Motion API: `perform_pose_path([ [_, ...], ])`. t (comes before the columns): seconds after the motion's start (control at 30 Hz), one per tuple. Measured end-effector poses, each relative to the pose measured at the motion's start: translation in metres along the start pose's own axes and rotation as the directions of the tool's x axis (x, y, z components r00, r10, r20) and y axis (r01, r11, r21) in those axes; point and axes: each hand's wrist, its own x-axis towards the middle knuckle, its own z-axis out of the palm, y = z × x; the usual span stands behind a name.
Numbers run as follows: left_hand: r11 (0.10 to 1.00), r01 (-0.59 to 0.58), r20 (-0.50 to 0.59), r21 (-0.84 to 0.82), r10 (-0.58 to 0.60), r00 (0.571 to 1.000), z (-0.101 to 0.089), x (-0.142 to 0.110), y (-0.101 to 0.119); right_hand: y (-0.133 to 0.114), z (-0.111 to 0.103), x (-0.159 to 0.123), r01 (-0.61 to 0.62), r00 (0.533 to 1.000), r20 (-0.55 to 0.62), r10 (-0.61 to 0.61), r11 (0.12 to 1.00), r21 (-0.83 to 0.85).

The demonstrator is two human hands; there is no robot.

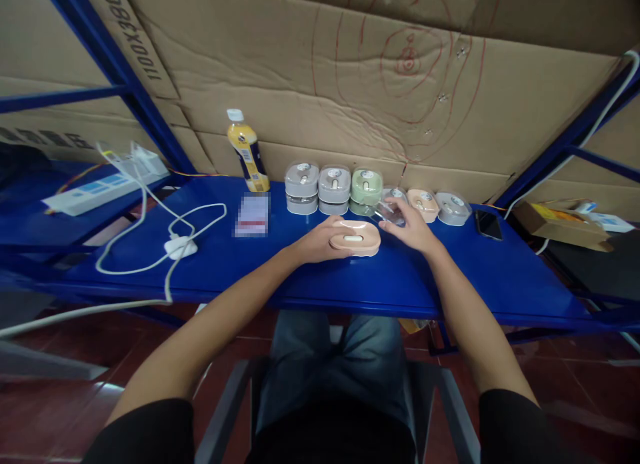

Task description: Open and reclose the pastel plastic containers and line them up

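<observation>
My left hand (323, 243) grips the left end of a peach-coloured oval box (363, 234) with a pale slot-like piece on its top, just above the blue table. In my right hand (413, 229), the fingers are closed on a clear plastic cover (373, 211), held up to the right of the box. Behind the hands stands a row of similar boxes with clear covers and round stickers: grey boxes (334, 184) and a green box (367, 187) stacked in twos, then a peach box (424, 204) and a grey box (453, 209). My right hand partly hides another grey box.
A yellow drink bottle (247, 151) stands at the back left, behind a blurred-out card (252, 215). White cables and a white adapter (181, 247) lie on the left. A dark phone (489, 225) lies at right, near an open carton (563, 225). Cardboard (280, 64) walls the back.
</observation>
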Motion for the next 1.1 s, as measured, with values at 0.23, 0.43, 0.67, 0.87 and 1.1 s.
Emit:
perform_pose_path([
  [0.23, 0.998, -0.058, -0.007, -0.006, 0.058, 0.998, -0.006, 0.000, 0.001, 0.013, -0.005, 0.002, -0.049, 0.998, 0.025, 0.050, 0.998, -0.035],
  [0.43, 0.999, 0.038, -0.152, -0.005, -0.039, 0.988, -0.028, 0.000, -0.014, 0.018, -0.010, 0.002, -0.106, 0.990, 0.092, 0.111, 0.993, -0.056],
  [0.67, 0.996, 0.082, -0.114, 0.027, -0.079, 0.990, -0.035, -0.002, -0.022, 0.023, -0.009, 0.002, -0.139, 0.971, 0.190, 0.146, 0.989, -0.051],
  [0.87, 1.000, 0.003, -0.197, -0.009, -0.004, 0.980, -0.021, 0.002, -0.010, 0.012, -0.007, 0.002, 0.090, 0.995, -0.055, -0.088, 0.995, 0.031],
  [1.1, 0.993, 0.065, -0.124, -0.099, -0.077, 0.989, 0.006, 0.004, 0.001, -0.018, 0.015, -0.002, 0.288, 0.953, 0.076, -0.292, 0.956, 0.058],
])
